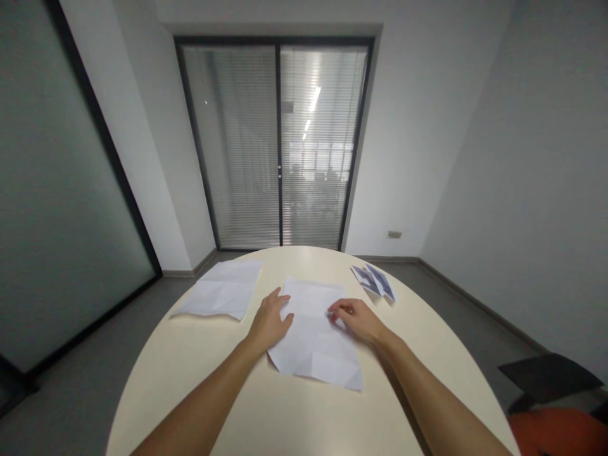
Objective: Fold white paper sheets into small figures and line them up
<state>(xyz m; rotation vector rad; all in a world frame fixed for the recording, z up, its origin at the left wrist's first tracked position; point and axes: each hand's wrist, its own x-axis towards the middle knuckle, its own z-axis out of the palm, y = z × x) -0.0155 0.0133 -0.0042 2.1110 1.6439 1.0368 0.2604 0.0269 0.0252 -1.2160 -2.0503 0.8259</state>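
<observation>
A creased white sheet of paper (313, 354) lies in front of me on the round table, its fold lines showing and its near edge slightly raised. On its left edge rests my left hand (270, 322), fingers stretched out and thumb apart. My right hand (356, 318) is at the sheet's right edge, fingers curled and thumb drawn towards them. A small reddish spot shows at those fingertips; whether it is a held object or the fingertips themselves is unclear.
Another creased white sheet (221, 290) lies at the table's left. A folded printed card (374, 282) stands at the right. The pale round table (294, 430) has a curved edge. A black and red chair (555, 424) is at lower right.
</observation>
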